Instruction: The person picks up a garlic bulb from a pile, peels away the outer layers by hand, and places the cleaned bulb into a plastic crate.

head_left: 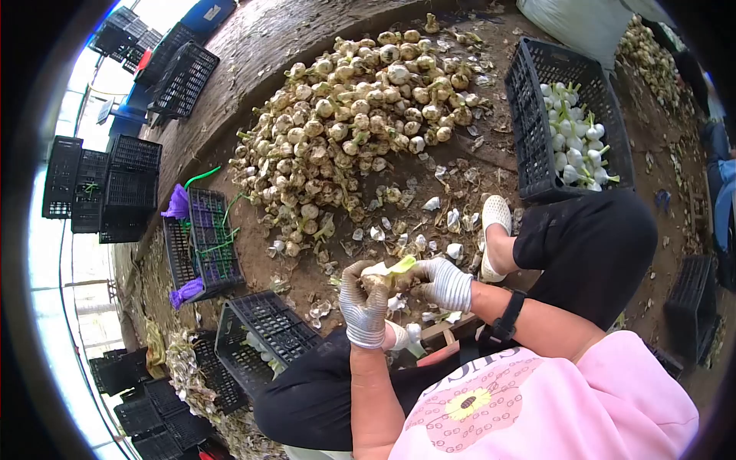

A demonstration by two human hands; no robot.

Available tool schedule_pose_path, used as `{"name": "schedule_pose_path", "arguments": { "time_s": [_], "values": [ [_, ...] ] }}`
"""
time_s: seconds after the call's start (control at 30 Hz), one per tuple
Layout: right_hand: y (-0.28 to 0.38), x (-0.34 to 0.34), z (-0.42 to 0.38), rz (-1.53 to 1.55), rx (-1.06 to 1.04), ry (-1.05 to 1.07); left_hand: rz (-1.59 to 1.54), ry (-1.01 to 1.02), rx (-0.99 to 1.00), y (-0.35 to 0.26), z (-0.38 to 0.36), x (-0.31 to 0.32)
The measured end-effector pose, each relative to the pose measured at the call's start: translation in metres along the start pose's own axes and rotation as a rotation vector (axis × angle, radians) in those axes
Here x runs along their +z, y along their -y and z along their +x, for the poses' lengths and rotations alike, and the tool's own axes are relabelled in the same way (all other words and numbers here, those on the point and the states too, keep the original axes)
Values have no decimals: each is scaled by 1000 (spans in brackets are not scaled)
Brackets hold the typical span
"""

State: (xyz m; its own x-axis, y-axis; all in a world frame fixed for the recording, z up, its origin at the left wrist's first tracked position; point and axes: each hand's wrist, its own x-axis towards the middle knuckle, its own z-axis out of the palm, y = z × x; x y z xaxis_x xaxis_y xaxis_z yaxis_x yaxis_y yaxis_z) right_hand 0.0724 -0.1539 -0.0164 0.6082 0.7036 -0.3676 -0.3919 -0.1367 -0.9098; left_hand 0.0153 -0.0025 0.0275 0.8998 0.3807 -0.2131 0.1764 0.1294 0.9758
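Both of my hands wear dirty whitish work gloves and meet over my lap. A garlic bulb (400, 267) with a pale green stem and brown, loose outer skin is between them. My left hand (364, 304) is closed around the bulb's left side. From the other side, the fingers of my right hand (445, 284) pinch at its skin; the fingertips are partly hidden. Just beyond the hands, peeled white skins (454, 251) are scattered on the ground. A large heap of unpeeled garlic bulbs (337, 115) lies farther ahead.
A black crate (529, 115) at the right contains clean white garlic bulbs (571, 134). Another black crate (264, 326) stands by my left knee. Farther left, a crate (201, 238) has purple and green ties. Stacked crates (130, 184) line the left side. A person (721, 184) is at the far right.
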Motion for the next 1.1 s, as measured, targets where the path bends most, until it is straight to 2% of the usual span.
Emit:
{"name": "schedule_pose_path", "arguments": {
  "time_s": [0.1,0.13,0.17,0.23,0.27,0.37,0.5,0.6,0.63,0.67,0.7,0.73,0.83,0.87,0.9,0.97,1.03,1.1],
  "values": [
    [2,-18,7,614,192,31,94,-46,139,4,-6,10],
    [3,-20,5,569,174,-13,292,-10,245,7,-5,7],
    [5,-17,6,741,232,-52,497,-8,363,17,-3,3],
    [21,-7,3,746,257,-134,772,39,609,17,-1,6],
    [2,-8,10,724,260,-108,830,55,694,17,-2,10],
    [-8,-3,13,761,242,-142,948,61,737,15,-4,13],
    [-3,-6,16,550,187,-166,923,55,721,11,-1,11],
    [-3,-7,18,-88,-76,-221,613,-11,342,13,-6,11],
    [0,-7,18,-306,-166,-241,362,-61,180,19,-3,11],
    [18,-5,10,-465,-153,-262,-35,-59,-3,21,-4,10],
    [15,-3,10,-371,-152,-260,-431,-57,-184,19,-2,10],
    [10,-2,12,-278,-154,-259,-689,-26,-302,21,0,6],
    [11,-2,13,46,-61,-210,-876,-15,-299,27,4,4],
    [10,-4,14,146,-44,-205,-836,-12,-290,27,3,6],
    [10,-6,15,244,-28,-197,-658,-12,-247,28,3,8],
    [4,-12,17,128,-162,-226,-302,-17,-158,30,3,9],
    [29,-16,6,-613,-399,-213,-168,30,-130,21,-2,13],
    [19,-6,4,-588,-447,-78,-25,75,-120,19,-2,14]
  ]
}}
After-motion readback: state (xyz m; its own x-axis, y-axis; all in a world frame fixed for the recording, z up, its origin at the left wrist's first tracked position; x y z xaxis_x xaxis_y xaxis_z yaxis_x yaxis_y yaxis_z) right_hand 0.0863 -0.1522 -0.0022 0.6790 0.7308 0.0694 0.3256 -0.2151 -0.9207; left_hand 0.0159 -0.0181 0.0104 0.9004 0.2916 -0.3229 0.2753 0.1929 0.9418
